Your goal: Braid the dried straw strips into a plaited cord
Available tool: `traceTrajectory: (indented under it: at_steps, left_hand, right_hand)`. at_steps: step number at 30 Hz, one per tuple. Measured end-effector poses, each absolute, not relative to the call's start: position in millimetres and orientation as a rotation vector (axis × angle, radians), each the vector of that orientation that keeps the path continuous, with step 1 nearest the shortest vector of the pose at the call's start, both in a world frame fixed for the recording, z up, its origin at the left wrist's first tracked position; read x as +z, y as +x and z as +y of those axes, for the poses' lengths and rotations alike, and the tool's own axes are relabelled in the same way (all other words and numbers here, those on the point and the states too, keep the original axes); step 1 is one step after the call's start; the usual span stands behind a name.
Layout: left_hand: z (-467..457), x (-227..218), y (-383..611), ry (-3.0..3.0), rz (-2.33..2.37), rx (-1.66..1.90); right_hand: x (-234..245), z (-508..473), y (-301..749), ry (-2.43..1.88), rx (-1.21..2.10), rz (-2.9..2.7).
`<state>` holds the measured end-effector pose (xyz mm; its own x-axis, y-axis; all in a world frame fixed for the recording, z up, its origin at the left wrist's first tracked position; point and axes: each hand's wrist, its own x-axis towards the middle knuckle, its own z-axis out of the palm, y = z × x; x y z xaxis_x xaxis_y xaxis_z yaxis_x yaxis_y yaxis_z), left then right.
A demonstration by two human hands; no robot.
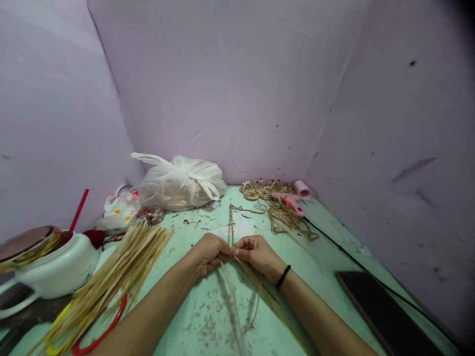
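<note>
My left hand [212,252] and my right hand [258,254] meet over the middle of the table, both closed in a pinch. Between their fingertips is the lower end of a thin straw braid [232,225], which runs straight away from me. At its far end, a braided cord [248,210] leads off to the right. Loose straw strips [256,282] hang from the fingers toward me, some pale, some darker. Which strip each hand pinches is hidden by the fingers. A black band circles my right wrist.
A bundle of dried straw [111,267] lies left, beside a white pot [59,267]. Behind stands a knotted plastic bag [181,183]. At back right are coiled braids [284,217], a pink glue gun [292,201] and a thread spool [303,190]. A dark phone-like slab [386,311] lies right.
</note>
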<state>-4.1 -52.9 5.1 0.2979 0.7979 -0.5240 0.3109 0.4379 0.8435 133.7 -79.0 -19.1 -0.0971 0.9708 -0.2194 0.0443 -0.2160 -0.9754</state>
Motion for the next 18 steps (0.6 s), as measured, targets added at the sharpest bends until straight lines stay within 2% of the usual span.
traceTrajectory:
  at_steps: [10,14,18]
  left_hand:
    - [-64.8,14.5,9.0,1.186,1.393,0.531]
    - [-65.6,17.8,10.1,1.116,1.404,0.532]
    - [-58.6,10.2,1.3,1.052,1.343,0.466]
  right_hand:
    - [-17.3,-75.2,142.3,-1.725,1.119,-1.468]
    - [-4.2,-84.5,132.0,-1.785,1.11,-1.521]
    - [5.3,-95.2,118.4,-1.725,0.897,-1.635]
